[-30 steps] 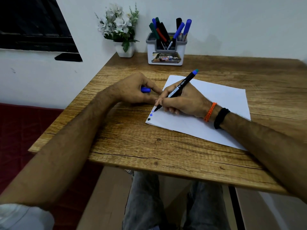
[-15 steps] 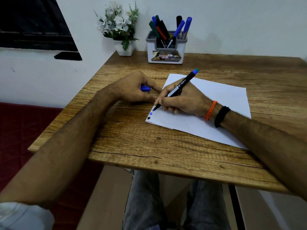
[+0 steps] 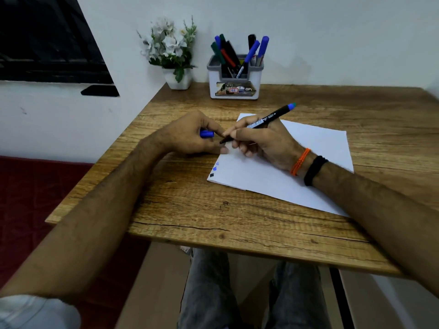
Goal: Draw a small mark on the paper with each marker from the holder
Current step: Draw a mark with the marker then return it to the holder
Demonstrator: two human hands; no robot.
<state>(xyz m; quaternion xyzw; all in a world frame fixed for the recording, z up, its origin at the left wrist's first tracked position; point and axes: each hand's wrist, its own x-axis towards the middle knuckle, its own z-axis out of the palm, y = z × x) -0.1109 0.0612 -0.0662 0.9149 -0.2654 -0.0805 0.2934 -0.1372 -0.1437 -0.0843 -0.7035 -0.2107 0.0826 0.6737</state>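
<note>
Head view, left to right: near the tabletop's left edge the left hand (image 3: 190, 136) rests with its fingers curled round a blue cap (image 3: 206, 134), whose end pokes out toward the other hand. Just beside it, the right hand (image 3: 259, 141) pinches a black marker (image 3: 263, 121) in a writing grip, its tip lifted clear of the sheet and aimed at the cap, its blue end tilted up toward the far right. Under that hand lies the paper (image 3: 308, 167), set askew with one corner close to the left edge; near that corner sit a blue mark (image 3: 215, 167) and a black mark (image 3: 212, 175), close together. At the back edge, against the wall, stand a small flower pot (image 3: 178, 78) and, to its right, the holder (image 3: 234, 77) with several capped markers (image 3: 251, 51) in it, blue, green, red and black.

I judge the blue stroke finished and the capping step in hand. The next move calls for lining tip and cap mouth up squarely, pressing them together until seated, then returning this pen to the back edge and taking an unused colour.
</note>
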